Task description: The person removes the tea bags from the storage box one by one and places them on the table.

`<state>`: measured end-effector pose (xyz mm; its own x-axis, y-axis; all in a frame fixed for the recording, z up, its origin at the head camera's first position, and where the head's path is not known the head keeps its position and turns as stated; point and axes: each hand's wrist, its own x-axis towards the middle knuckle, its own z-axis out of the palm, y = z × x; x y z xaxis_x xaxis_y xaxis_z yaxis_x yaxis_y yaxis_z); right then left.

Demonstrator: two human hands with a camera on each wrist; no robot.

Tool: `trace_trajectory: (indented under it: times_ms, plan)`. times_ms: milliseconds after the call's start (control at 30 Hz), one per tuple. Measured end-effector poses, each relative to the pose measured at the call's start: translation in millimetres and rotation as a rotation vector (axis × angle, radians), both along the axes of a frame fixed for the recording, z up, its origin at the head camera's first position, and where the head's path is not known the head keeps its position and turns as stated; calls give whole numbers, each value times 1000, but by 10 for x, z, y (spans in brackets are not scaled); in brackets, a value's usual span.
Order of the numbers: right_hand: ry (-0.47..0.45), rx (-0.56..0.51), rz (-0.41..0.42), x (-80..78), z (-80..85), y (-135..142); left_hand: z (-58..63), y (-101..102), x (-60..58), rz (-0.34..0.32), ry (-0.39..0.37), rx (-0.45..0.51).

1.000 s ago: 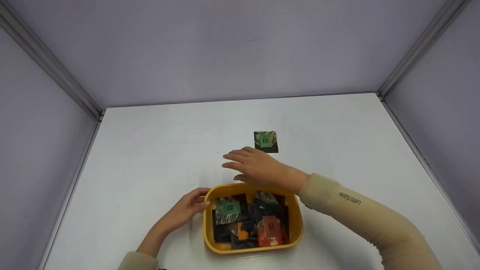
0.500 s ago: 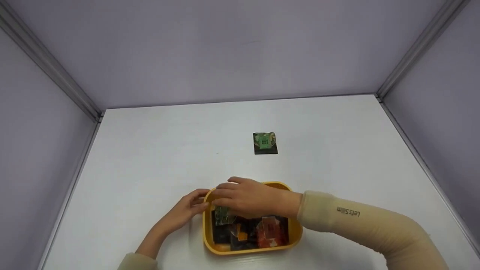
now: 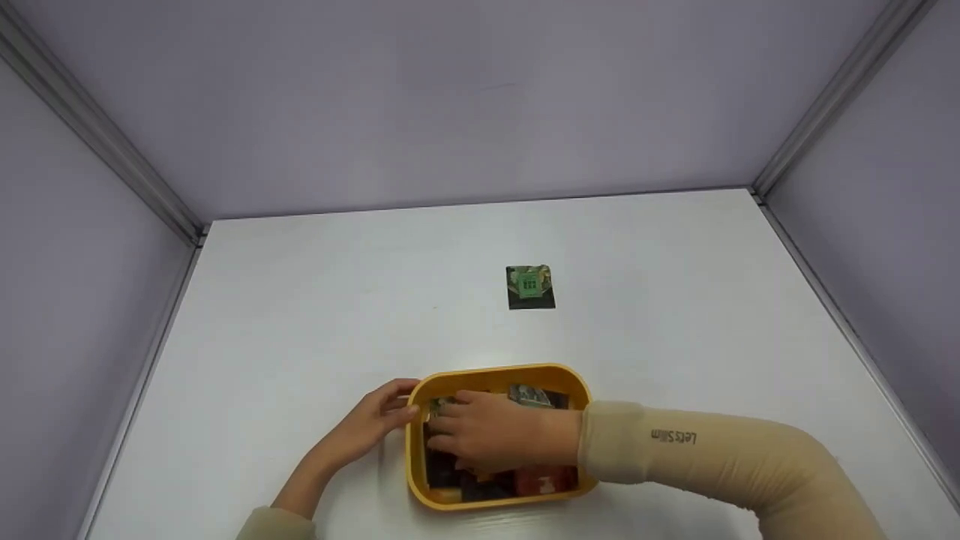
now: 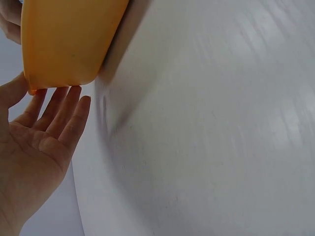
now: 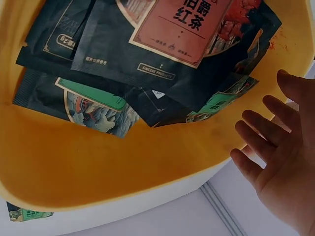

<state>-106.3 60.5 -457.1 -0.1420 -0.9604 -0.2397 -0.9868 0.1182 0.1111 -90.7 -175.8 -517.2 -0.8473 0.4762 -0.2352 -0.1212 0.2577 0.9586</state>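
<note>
A yellow plastic basket (image 3: 491, 504) stands near the table's front and holds several dark tea sachets. My left hand (image 3: 369, 421) touches its left rim, fingers fairly straight in the left wrist view, thumb beside the rim. My right hand (image 3: 487, 431) reaches down into the basket, over the sachets. Its fingers look spread and relaxed in the right wrist view, and I see nothing held; the contact beneath the palm is hidden. A red-labelled sachet (image 5: 182, 29) lies on the pile, with a green-labelled sachet (image 5: 101, 108) partly under it.
One green-labelled tea sachet (image 3: 530, 286) lies flat on the white table (image 3: 315, 300), beyond the basket. Pale panels (image 3: 480, 112) with metal corner strips enclose the table at the back and sides.
My right hand has moved from above the table, beyond the basket, back and down into it. My left hand and the sachet on the table stay where they were.
</note>
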Motion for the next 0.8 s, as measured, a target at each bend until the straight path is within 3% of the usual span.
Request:
trace_trajectory:
  times_ms: [367,800]
  plan:
    - [63,82,-84,18,-58,-74,-11,3,-3,7,-2,-1]
    - [240,132,-120,23,-173,-81,-11,26,3,12,8,-12]
